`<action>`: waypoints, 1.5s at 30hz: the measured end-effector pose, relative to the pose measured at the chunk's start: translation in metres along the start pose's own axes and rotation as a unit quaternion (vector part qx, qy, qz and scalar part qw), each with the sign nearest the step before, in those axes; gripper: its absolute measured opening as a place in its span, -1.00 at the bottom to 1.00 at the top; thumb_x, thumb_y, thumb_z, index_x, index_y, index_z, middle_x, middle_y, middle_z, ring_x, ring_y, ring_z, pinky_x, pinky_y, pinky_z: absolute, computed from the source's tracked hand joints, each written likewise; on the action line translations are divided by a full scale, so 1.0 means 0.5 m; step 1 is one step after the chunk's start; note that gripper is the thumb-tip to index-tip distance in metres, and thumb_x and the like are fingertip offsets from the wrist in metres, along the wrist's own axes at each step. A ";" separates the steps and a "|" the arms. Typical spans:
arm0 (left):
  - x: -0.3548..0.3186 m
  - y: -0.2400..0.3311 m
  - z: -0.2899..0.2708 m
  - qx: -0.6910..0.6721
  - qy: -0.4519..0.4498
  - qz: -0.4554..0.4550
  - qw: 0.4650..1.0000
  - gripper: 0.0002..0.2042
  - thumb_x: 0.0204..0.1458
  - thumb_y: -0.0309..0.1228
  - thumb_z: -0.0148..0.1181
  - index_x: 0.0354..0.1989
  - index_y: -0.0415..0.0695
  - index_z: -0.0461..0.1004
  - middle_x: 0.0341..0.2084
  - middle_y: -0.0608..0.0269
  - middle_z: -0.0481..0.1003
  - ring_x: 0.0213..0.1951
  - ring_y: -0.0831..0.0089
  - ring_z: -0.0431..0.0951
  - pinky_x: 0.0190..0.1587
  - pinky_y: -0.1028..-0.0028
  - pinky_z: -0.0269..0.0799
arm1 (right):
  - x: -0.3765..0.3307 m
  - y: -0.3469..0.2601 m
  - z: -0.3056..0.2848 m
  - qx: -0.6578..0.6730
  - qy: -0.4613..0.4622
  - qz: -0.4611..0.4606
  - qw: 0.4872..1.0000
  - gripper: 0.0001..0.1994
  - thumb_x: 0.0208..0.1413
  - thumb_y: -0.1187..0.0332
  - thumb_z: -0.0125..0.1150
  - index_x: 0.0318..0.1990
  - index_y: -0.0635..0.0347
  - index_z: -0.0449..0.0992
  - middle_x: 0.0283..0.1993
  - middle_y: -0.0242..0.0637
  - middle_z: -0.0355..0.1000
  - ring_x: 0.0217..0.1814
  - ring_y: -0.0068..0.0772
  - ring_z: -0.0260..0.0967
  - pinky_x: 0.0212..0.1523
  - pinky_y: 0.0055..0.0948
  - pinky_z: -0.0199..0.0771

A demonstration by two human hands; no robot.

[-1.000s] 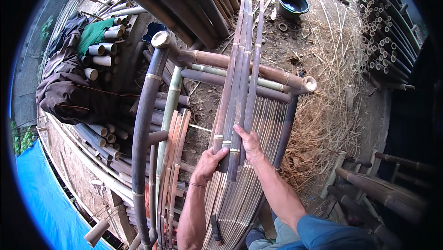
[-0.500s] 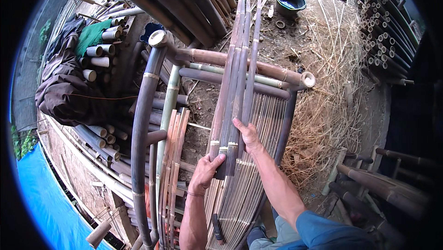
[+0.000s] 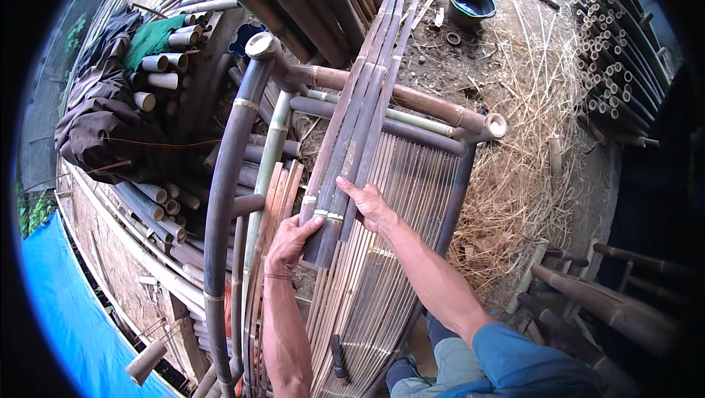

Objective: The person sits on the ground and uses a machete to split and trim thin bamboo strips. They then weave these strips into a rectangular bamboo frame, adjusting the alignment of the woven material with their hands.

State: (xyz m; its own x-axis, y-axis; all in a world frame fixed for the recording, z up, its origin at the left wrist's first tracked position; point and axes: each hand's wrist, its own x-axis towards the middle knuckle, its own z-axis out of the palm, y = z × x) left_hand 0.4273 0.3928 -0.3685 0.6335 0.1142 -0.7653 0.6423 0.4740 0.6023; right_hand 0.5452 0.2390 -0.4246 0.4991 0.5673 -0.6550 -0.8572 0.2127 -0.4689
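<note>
Several long dark bamboo strips (image 3: pixel 358 115) lie side by side across the far rail (image 3: pixel 418 102) of a bamboo furniture frame, over its slatted panel (image 3: pixel 393 266). My left hand (image 3: pixel 291 242) grips their near ends from the left, thumb on top and fingers hidden beneath. On the right edge of the bundle, a little farther up, my right hand (image 3: pixel 367 204) is closed with its thumb lying on the strips. Left of my hands, lighter split bamboo strips (image 3: pixel 277 203) stand along the frame's thick dark post (image 3: pixel 233 152). A dark-handled tool (image 3: pixel 338 357) rests on the near slats.
Cut bamboo poles (image 3: pixel 158 207) are stacked at the left beside a dark cloth (image 3: pixel 110 130) and a blue tarp (image 3: pixel 81 324). A black bucket (image 3: pixel 470 3) stands at the back. Straw-like shavings (image 3: pixel 514 178) cover the ground at right, near more bundled poles (image 3: pixel 606 53).
Both hands have moved left and slightly away from me, swinging the strips' near ends left. The strips now slant more and lie closer together.
</note>
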 end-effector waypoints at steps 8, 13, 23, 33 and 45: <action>-0.027 0.046 0.022 0.143 0.031 0.041 0.988 -0.52 -0.17 -0.35 0.46 -0.09 -0.35 0.46 -0.29 0.14 0.56 -0.31 0.50 0.56 -0.21 0.49 0.51 | 0.023 0.086 -0.005 -0.201 0.232 -0.201 0.930 -0.43 0.18 -0.14 0.01 -0.13 0.32 0.45 -0.28 -0.22 0.43 -0.21 -0.37 0.32 -0.12 -0.36 0.35; -0.027 0.024 0.005 0.161 0.058 0.080 0.982 -0.51 -0.17 -0.26 0.46 -0.14 -0.36 0.47 -0.35 0.13 0.56 -0.36 0.50 0.56 -0.28 0.50 0.51 | 0.012 0.089 0.009 -0.258 0.232 -0.249 0.904 -0.50 0.23 -0.07 -0.02 -0.35 0.29 0.47 -0.53 -0.37 0.32 -0.44 -0.48 0.16 -0.37 -0.38 0.26; -0.025 0.000 -0.006 0.232 0.138 0.131 0.954 -0.40 -0.27 -0.12 0.48 -0.17 -0.38 0.46 -0.39 0.01 0.56 -0.32 0.40 0.57 -0.23 0.42 0.48 | -0.029 0.090 -0.008 -0.235 0.113 -0.157 0.952 -0.58 0.29 0.06 -0.08 -0.09 0.32 0.42 -0.36 -0.29 0.45 -0.46 -0.54 0.38 -0.46 -0.57 0.44; -0.169 -0.299 -0.108 -0.014 0.298 0.172 0.939 -0.54 0.09 -0.15 0.20 0.01 -0.26 0.38 -0.20 0.23 0.48 -0.18 0.53 0.48 -0.24 0.49 0.52 | -0.080 0.106 0.027 -0.093 0.126 -0.077 0.985 -0.47 0.26 -0.04 -0.10 0.17 0.21 0.22 0.06 -0.16 0.29 -0.18 -0.25 0.39 -0.23 -0.25 0.50; -0.445 -1.029 -0.526 -0.629 0.574 0.129 0.507 -0.31 0.15 -0.10 0.07 0.27 -0.36 0.01 0.19 -0.13 0.19 0.16 0.10 0.31 0.20 0.17 0.29 | -0.346 0.543 -0.279 -0.575 0.030 0.182 0.797 -0.64 0.25 0.31 0.00 0.15 0.23 0.24 -0.23 -0.24 0.39 -0.57 -0.52 0.38 -0.63 -0.62 0.41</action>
State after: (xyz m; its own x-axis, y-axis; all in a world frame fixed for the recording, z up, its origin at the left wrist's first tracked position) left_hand -0.1577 0.3534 -0.5675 -0.5070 0.4053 -0.7607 -0.6406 0.4132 0.6472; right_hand 0.2438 0.0874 -0.5211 0.2782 0.3780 -0.8830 -0.2814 -0.8469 -0.4512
